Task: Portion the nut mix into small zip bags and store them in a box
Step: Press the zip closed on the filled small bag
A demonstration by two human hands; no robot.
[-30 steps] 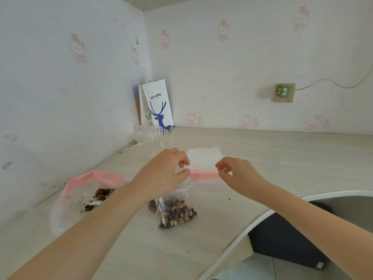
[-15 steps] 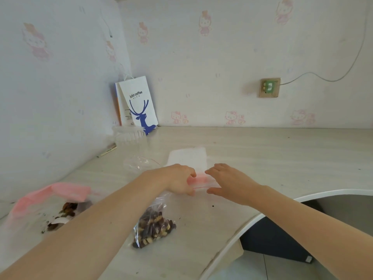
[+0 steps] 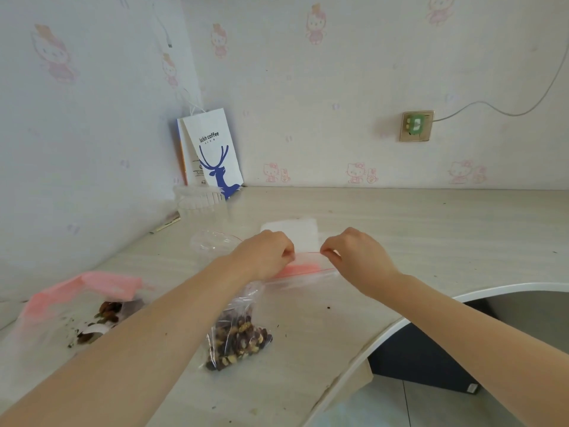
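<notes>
Left hand (image 3: pixel 268 257) and right hand (image 3: pixel 357 257) each pinch the pink zip strip (image 3: pixel 303 268) of the small zip bag (image 3: pixel 240 337), which lies on the tabletop (image 3: pixel 400 229) with nuts bunched at its near end. A gap left unsealed between the pinches could spill nuts when it is lifted.

Count on desk (image 3: pixel 415 229): 2 hands (left hand (image 3: pixel 268 257), right hand (image 3: pixel 358 260)), 1 small zip bag (image 3: pixel 238 337) holding nut mix, 1 large zip bag (image 3: pixel 77 303), 1 white flat stack (image 3: pixel 292 232), 1 clear jar (image 3: pixel 200 204), 1 paper bag (image 3: pixel 215 155); on wall, 1 socket (image 3: pixel 416 126).
</notes>
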